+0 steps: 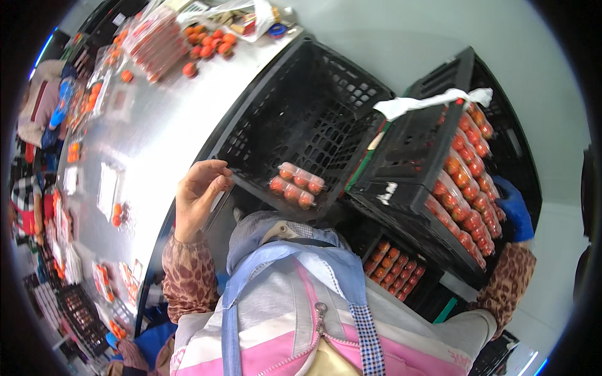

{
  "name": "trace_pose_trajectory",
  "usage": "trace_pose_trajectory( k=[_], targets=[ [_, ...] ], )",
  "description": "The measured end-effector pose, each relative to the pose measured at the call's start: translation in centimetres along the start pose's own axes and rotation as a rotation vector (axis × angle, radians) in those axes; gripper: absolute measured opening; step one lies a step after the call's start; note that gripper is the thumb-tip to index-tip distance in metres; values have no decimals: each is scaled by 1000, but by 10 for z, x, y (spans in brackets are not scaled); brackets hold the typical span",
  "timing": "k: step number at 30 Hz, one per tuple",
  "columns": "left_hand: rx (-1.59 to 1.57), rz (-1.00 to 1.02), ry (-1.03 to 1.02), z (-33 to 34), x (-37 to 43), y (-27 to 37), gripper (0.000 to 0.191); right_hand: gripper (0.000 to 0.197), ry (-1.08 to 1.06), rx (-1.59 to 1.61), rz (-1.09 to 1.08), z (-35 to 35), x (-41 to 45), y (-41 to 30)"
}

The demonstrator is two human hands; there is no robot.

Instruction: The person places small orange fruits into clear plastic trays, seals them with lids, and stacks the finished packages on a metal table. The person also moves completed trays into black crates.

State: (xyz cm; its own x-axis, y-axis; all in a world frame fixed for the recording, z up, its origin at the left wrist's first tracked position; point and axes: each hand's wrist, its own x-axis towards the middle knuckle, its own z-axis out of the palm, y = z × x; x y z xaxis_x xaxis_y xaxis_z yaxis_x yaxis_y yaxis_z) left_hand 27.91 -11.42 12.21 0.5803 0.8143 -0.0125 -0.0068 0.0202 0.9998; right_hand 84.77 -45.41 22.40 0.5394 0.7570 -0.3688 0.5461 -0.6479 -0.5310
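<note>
My left hand (202,195), bare, is raised with its fingers apart beside the near left corner of a black plastic crate (301,103); it holds nothing. Two clear plastic packs of tomatoes (301,178) lie at that crate's near end. On the right, my right hand (515,209), in a blue glove, reaches into a second black crate (404,169). It is at the outer edge of stacked clear packs of tomatoes (463,178); its fingertips are partly hidden, and whether it grips a pack cannot be told. A strip of white plastic (418,104) hangs over that crate's rim.
A steel table (155,136) on the left bears loose tomatoes (207,44), a stack of clear plastic trays (153,42) and several packs. A lower crate (395,272) of packed tomatoes is by my right side. Co-workers (44,103) stand along the table's far side; another person's gloved hand (112,339) is at bottom left.
</note>
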Motion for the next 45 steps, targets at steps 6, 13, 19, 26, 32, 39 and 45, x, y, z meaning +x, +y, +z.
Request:
trace_pose_trajectory(
  k=[6,13,19,26,32,39,45],
  targets=[
    [80,-156,142,-55,-30,-22,25,47,347,-391,-54,-21,-54,-96],
    [228,-128,161,-123,-55,-37,27,34,437,-419,-352,78,-89,-244],
    [230,-101,774,-252,-114,-106,30,31,278,-8,-710,199,-69,-343],
    [538,-279,1374,-381,-214,-207,55,50,-89,-273,-330,394,50,-275],
    [368,-189,1449,-412,-224,-207,47,47,-19,-472,-214,485,105,-195],
    [300,-146,1484,-425,-203,-177,41,39,-111,-445,-86,493,116,-210],
    [260,-137,1532,-421,-200,-162,39,33,-351,445,217,480,90,-291]
  ],
)
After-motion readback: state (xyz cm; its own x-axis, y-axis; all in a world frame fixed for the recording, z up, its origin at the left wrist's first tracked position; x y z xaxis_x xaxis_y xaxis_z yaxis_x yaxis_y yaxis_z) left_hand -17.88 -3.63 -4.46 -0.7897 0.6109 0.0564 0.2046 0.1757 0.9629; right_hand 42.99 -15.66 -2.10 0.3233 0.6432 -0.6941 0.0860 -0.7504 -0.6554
